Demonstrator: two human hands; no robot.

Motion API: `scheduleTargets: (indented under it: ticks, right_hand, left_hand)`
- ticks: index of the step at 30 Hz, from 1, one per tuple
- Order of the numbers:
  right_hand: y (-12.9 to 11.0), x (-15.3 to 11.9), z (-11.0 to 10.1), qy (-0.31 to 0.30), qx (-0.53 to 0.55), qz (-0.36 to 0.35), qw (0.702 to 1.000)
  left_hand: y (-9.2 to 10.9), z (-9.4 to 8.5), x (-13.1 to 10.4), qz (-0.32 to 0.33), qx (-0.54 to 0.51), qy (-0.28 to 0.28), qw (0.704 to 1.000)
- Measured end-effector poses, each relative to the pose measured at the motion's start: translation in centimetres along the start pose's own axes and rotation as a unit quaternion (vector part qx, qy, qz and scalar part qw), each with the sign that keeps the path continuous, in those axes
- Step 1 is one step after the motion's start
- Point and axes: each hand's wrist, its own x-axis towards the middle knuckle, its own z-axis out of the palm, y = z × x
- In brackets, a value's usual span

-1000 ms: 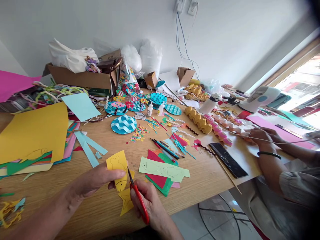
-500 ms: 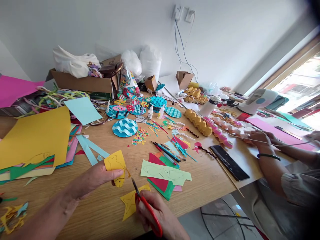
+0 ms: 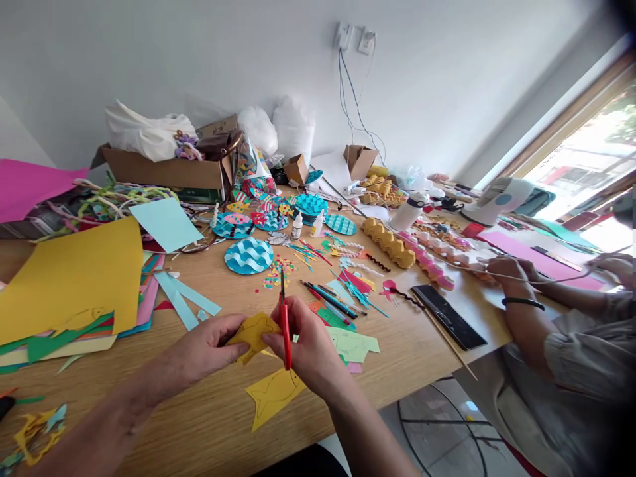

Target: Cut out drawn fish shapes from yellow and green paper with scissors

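A yellow piece of paper with a pencilled fish is pinched between the thumb and fingers of my left hand. My right hand is closed around red-handled scissors, blades pointing up and away. Its thumb also touches the right edge of that yellow paper. Below my hands, a second yellow paper with a fish drawn on it lies on the table. To the right of my right hand, a light green paper strip with a fish outline is partly covered by that hand.
Pens, paper confetti and a wavy blue disc lie ahead. Coloured sheets are stacked left; yellow scraps sit near left. At right are a black phone-like slab and another person's hands holding a cord.
My right hand has come up with the scissors turned upright, and its thumb now meets the yellow paper. My left hand has shifted slightly right, and the paper has turned.
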Motion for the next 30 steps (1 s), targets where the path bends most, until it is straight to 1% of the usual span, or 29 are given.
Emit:
scheduleTargets:
  ticks: [2, 4, 7, 9, 13, 16, 19, 21, 23, 25, 26, 28, 30]
  right_hand:
    - [0.2, 0.4, 0.4, 0.008, 0.009, -0.007, 1.000]
    - [0.4, 0.7, 0.7, 0.020, 0.044, -0.019, 0.999]
    - [0.6, 0.9, 1.2, 0.066, 0.107, -0.032, 0.992]
    - [0.7, 1.0, 1.6, 0.098, 0.139, -0.033, 0.985]
    - [0.6, 0.8, 2.4, 0.133, 0.163, -0.030, 0.977]
    - [0.5, 0.6, 3.1, 0.138, 0.170, -0.032, 0.975]
    - [0.5, 0.7, 3.6, 0.124, 0.183, -0.028, 0.975]
    - [0.6, 0.8, 3.4, 0.115, 0.181, -0.022, 0.977]
    - [0.6, 0.4, 2.9, 0.107, 0.171, -0.020, 0.979]
    - [0.6, -0.4, 2.1, 0.090, 0.156, -0.026, 0.983]
    - [0.5, -1.1, 1.7, 0.073, 0.138, -0.030, 0.987]
    - [0.5, -2.5, 1.1, 0.004, 0.108, -0.027, 0.994]
    - [0.6, -3.8, 1.0, -0.070, 0.081, 0.033, 0.994]
  left_hand:
    - [0.2, -0.2, -0.4, -0.007, -0.028, 0.014, 0.999]
    - [0.2, -0.2, -0.9, -0.007, -0.062, 0.050, 0.997]
    - [0.0, 0.2, -1.9, 0.003, -0.135, 0.119, 0.984]
    - [-0.1, 0.7, -2.4, 0.003, -0.173, 0.141, 0.975]
    - [-0.3, 1.7, -2.6, 0.009, -0.188, 0.159, 0.969]
    - [-0.3, 2.2, -2.3, 0.015, -0.176, 0.189, 0.966]
    - [-0.2, 2.4, -2.1, 0.008, -0.176, 0.217, 0.960]
    - [-0.1, 2.4, -2.1, -0.002, -0.186, 0.235, 0.954]
    - [0.1, 2.3, -2.0, -0.010, -0.196, 0.254, 0.947]
    - [0.1, 2.0, -1.9, -0.012, -0.199, 0.272, 0.942]
    - [0.1, 1.8, -1.8, -0.011, -0.197, 0.279, 0.940]
    - [0.0, 1.4, -1.6, -0.007, -0.191, 0.292, 0.937]
    - [0.0, 1.2, -1.4, -0.002, -0.188, 0.297, 0.936]
